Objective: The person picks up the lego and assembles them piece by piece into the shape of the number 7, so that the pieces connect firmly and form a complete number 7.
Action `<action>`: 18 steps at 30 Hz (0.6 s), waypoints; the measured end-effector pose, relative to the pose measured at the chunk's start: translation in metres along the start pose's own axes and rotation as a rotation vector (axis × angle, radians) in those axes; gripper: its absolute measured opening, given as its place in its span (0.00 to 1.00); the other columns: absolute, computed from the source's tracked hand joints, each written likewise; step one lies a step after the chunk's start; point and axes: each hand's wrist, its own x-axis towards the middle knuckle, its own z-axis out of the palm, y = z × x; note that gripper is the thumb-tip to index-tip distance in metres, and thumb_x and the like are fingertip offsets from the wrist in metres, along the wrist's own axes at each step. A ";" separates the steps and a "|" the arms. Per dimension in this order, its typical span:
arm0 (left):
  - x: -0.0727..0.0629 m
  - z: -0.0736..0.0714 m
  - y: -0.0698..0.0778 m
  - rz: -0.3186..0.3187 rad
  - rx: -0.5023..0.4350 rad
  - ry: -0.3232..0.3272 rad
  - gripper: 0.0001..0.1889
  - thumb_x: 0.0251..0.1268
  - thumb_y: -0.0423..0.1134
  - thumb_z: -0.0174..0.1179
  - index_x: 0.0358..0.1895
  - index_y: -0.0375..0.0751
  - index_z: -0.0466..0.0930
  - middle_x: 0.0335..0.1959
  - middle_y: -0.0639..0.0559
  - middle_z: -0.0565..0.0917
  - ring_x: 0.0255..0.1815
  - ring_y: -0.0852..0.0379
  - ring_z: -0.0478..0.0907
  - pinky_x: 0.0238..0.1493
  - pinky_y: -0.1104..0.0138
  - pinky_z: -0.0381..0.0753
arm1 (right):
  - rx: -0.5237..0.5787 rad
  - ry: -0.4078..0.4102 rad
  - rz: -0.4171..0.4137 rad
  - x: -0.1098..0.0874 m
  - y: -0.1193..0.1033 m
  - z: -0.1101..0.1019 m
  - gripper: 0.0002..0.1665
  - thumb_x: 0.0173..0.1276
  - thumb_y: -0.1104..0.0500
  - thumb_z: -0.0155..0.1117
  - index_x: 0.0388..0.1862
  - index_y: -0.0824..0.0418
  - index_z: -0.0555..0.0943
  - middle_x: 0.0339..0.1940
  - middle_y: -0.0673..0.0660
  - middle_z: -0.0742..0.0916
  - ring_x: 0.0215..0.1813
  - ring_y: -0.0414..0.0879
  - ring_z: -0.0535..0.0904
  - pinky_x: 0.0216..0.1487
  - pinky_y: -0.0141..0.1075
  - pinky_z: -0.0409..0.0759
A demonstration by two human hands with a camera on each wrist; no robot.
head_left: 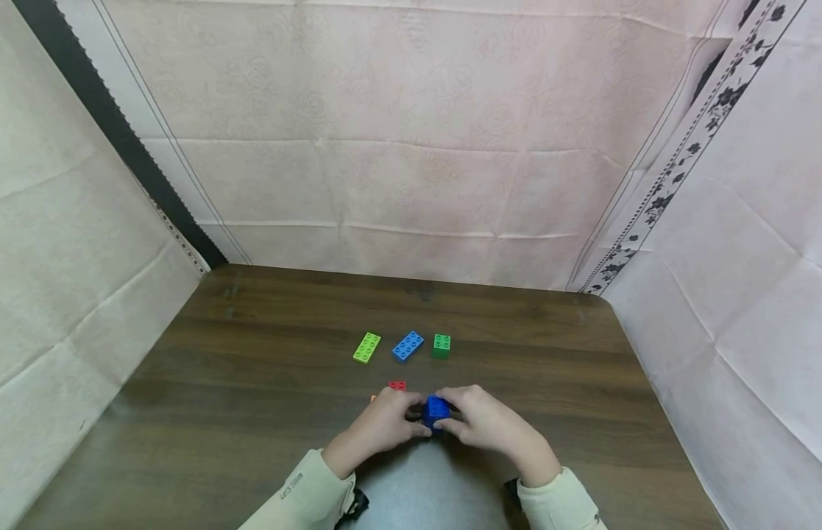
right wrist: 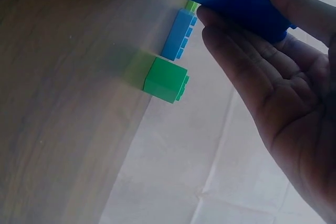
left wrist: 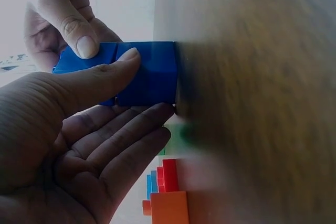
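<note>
Two dark blue toy building bricks, one stacked on the other, stand on the table between the hands. In the left wrist view the lower brick [left wrist: 152,74] meets the tabletop, and a thin seam parts it from the upper brick [left wrist: 105,53]. My left hand [head_left: 384,422] pinches the stack from the left, thumb across the lower brick. From the other side my right hand [head_left: 486,419] grips the upper brick between thumb and fingers. Fingers hide part of both bricks. Whether the studs are fully pressed together I cannot tell.
Beyond the hands lie a lime brick [head_left: 367,347], a light blue brick [head_left: 408,345] and a green brick [head_left: 441,347]. Near the left hand are a red brick [head_left: 397,385] and an orange brick [left wrist: 170,208]. Pale cloth [head_left: 397,184] hangs around the wooden table [head_left: 252,368].
</note>
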 end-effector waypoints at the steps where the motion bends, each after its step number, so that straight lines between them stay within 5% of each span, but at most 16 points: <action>1: 0.000 0.000 0.000 0.003 0.002 0.000 0.16 0.57 0.43 0.76 0.48 0.43 0.87 0.42 0.55 0.88 0.42 0.63 0.84 0.44 0.67 0.84 | -0.007 -0.002 0.000 0.000 0.000 0.000 0.22 0.71 0.55 0.69 0.59 0.64 0.80 0.49 0.53 0.87 0.46 0.34 0.81 0.50 0.34 0.83; 18: -0.001 -0.004 0.001 0.020 0.041 -0.021 0.17 0.60 0.46 0.73 0.51 0.45 0.85 0.44 0.58 0.87 0.47 0.63 0.83 0.50 0.62 0.83 | -0.002 0.000 -0.006 0.001 -0.001 0.001 0.21 0.71 0.55 0.68 0.58 0.63 0.80 0.47 0.51 0.87 0.43 0.33 0.80 0.49 0.36 0.84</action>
